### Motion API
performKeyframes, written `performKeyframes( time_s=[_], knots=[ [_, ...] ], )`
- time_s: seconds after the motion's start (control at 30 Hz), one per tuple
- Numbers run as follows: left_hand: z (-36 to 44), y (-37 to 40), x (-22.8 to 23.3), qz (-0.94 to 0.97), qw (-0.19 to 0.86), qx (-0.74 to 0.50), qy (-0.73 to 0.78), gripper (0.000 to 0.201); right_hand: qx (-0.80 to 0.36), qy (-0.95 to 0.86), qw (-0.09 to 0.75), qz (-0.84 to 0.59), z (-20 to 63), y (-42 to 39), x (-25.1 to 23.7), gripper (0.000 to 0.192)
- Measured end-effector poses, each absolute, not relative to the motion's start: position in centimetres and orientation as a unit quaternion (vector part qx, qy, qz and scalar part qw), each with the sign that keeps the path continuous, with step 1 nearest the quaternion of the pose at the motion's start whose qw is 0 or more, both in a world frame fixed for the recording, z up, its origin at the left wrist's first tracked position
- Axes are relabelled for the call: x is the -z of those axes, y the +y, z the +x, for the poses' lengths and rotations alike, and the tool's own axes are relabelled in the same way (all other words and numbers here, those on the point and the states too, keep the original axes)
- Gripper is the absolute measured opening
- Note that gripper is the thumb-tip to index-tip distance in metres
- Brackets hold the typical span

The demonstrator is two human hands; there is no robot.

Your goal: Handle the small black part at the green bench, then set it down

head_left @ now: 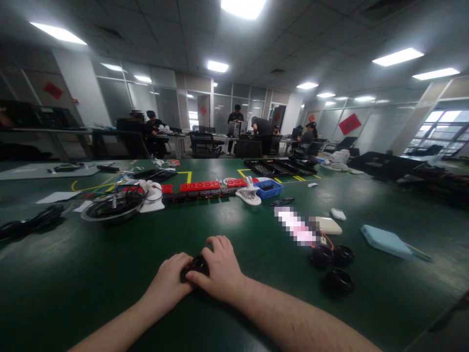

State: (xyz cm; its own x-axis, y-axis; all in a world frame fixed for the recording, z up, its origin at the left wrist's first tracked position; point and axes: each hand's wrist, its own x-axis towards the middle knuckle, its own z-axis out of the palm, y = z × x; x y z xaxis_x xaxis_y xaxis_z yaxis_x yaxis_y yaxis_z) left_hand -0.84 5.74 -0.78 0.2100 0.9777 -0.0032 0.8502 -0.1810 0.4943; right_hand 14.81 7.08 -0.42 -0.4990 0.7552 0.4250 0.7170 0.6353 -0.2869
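My left hand (169, 279) and my right hand (221, 269) meet low in the middle of the green table (91, 274). Between them sits a small round black part (198, 264), mostly covered by my fingers. Both hands are closed around it, the right from above and the right side, the left from the left side. To the right lie three similar round black parts (332, 266) on the table, with a thin orange wire running up from them.
A metal bowl with cables (113, 206) stands at the left, red and black power strips (200, 189) and a blue basket (269, 188) beyond. A light blue flat case (384, 240) and white pads lie at the right. Several people work at desks far behind.
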Motion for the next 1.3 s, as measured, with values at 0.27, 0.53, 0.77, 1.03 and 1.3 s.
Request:
performKeyframes(
  time_s=[0.27, 0.53, 0.77, 1.03, 1.3],
  knots=[
    [-0.7, 5.5, 0.2, 0.759, 0.216, -0.149, 0.595, 0.011, -0.059, -0.863, 0.281, -0.416, 14.5, 7.4, 1.2, 0.036],
    [-0.7, 5.4, 0.1, 0.760, 0.223, -0.156, 0.591, 0.012, -0.099, -0.855, 0.290, -0.417, 14.3, 6.9, 0.8, 0.033],
    [-0.9, 5.7, 0.9, 0.766, 0.205, -0.149, 0.590, 0.010, -0.065, -0.878, 0.272, -0.388, 14.4, 7.0, 0.7, 0.029],
    [-0.7, 5.4, 0.2, 0.759, 0.231, -0.151, 0.589, 0.010, -0.051, -0.886, 0.271, -0.373, 14.5, 6.8, 0.3, 0.020],
    [-0.7, 5.5, 0.5, 0.760, 0.229, -0.156, 0.587, 0.011, -0.056, -0.887, 0.270, -0.369, 14.4, 6.8, 0.2, 0.018]
  ],
)
